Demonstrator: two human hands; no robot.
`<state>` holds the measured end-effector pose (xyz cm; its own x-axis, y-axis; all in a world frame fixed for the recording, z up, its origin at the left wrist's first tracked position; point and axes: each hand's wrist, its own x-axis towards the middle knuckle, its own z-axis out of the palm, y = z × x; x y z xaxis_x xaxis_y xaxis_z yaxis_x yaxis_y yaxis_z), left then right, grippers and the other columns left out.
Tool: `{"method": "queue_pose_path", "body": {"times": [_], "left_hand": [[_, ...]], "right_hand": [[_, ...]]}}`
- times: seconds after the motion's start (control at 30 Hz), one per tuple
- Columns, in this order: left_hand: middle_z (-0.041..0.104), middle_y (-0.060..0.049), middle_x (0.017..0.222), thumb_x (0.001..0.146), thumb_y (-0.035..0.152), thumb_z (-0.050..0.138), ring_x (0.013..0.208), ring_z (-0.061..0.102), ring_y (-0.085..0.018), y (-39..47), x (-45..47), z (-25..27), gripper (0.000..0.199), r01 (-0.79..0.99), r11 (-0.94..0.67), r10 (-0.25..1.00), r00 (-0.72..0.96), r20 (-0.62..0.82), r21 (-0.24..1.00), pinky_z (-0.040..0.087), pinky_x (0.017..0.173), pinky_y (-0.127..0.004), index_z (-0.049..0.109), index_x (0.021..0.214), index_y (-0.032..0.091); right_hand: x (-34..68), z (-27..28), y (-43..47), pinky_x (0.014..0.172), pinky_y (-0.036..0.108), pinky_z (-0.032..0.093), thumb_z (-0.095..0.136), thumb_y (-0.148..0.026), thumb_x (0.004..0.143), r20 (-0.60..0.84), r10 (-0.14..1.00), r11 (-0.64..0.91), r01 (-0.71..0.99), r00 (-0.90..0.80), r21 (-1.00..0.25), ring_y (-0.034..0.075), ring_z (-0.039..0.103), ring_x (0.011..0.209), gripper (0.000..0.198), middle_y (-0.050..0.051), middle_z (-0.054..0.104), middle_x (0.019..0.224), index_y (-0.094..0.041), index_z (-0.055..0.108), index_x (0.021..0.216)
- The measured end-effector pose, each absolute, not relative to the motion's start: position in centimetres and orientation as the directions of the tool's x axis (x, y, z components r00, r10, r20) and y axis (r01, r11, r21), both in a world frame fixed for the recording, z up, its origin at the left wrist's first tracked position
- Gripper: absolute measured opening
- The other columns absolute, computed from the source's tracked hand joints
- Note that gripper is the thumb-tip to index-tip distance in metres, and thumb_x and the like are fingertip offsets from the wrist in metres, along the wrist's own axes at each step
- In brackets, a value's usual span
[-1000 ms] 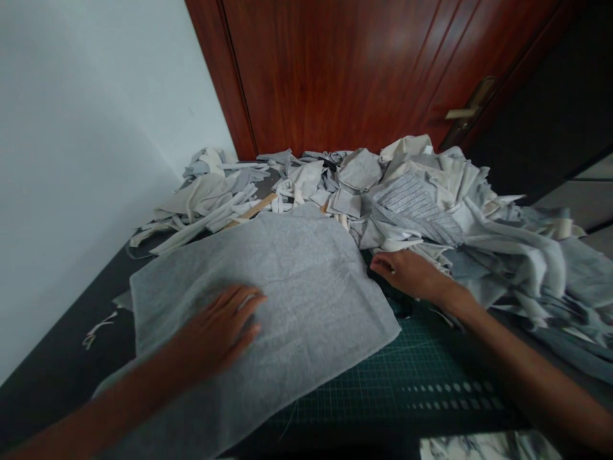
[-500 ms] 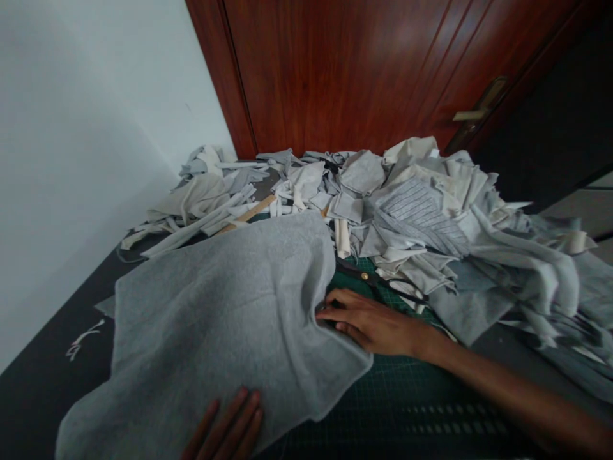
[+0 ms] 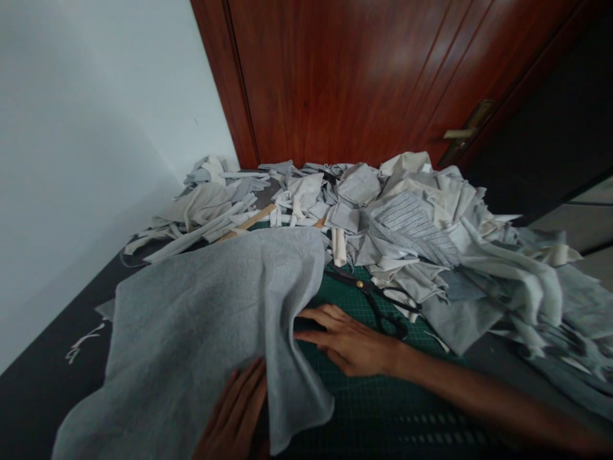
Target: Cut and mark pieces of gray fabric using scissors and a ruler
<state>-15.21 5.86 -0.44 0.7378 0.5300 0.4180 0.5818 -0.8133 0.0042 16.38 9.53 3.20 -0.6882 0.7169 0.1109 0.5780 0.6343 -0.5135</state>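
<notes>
A large piece of grey cloth (image 3: 191, 319) lies spread at the left, partly over a green cutting mat (image 3: 368, 396). Its right side rises in a fold. My left hand (image 3: 237, 409) rests flat on the cloth beside this fold, fingers stretched out. My right hand (image 3: 347, 338) has its thumb and fingertips on the cloth's right edge, which bends inward there; the exact contact is partly hidden. Black-handled scissors (image 3: 364, 287) lie on the mat just beyond my right hand.
Cloth scraps heap along the back and right, among them a striped piece (image 3: 414, 227). A wooden ruler (image 3: 249, 222) lies behind the grey cloth. White threads (image 3: 83, 342) lie at the left. A white wall (image 3: 86, 128) and a wooden door (image 3: 335, 83) bound the table.
My right hand has moved left with the cloth's right edge, raising a taller fold and baring more mat and the scissors. My left hand has shifted slightly up and right.
</notes>
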Motion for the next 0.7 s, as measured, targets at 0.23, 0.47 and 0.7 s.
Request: {"method": "queue_pose_path", "body": {"times": [0.23, 0.47, 0.7], "left_hand": [[0.035, -0.010, 0.172, 0.091, 0.062, 0.067, 0.145, 0.053, -0.041, 7.8, -9.9, 3.0, 0.092, 0.593, -0.771, 0.627, 0.638, 0.448, 0.234, 0.062, 0.102, -0.056, 0.024, 0.168, 0.038], [0.073, -0.020, 0.131, 0.104, 0.038, 0.050, 0.113, 0.075, -0.033, 12.6, -6.3, 4.6, 0.060, 0.807, -0.515, 0.852, 0.518, 0.070, 0.290, 0.062, 0.085, -0.041, 0.039, 0.157, 0.012], [0.078, -0.012, 0.089, 0.099, 0.029, 0.040, 0.086, 0.077, -0.032, 15.9, -8.4, 6.5, 0.030, 0.899, -0.269, 0.926, 0.340, -0.165, 0.344, 0.057, 0.080, -0.043, 0.067, 0.103, 0.017]], "right_hand": [[15.4, 3.2, 9.8, 0.122, 0.050, 0.033, 0.056, -0.003, 0.082, 0.051, 0.616, 0.699, 0.516, -0.786, -0.496, 0.030, 0.028, 0.155, 0.083, 0.011, 0.021, 0.177, -0.019, 0.040, 0.162], [17.7, 3.0, 12.1, 0.115, 0.046, 0.042, 0.051, -0.007, 0.094, 0.200, 0.666, 0.708, 0.525, -0.719, -0.472, 0.025, 0.055, 0.133, 0.037, 0.008, 0.070, 0.139, -0.022, 0.072, 0.121], [20.5, 1.1, 13.6, 0.119, 0.053, 0.042, 0.049, -0.010, 0.099, 0.296, 0.857, 0.507, 0.792, -0.421, -0.341, 0.030, 0.048, 0.142, 0.049, 0.018, 0.050, 0.156, -0.016, 0.054, 0.147]]}}
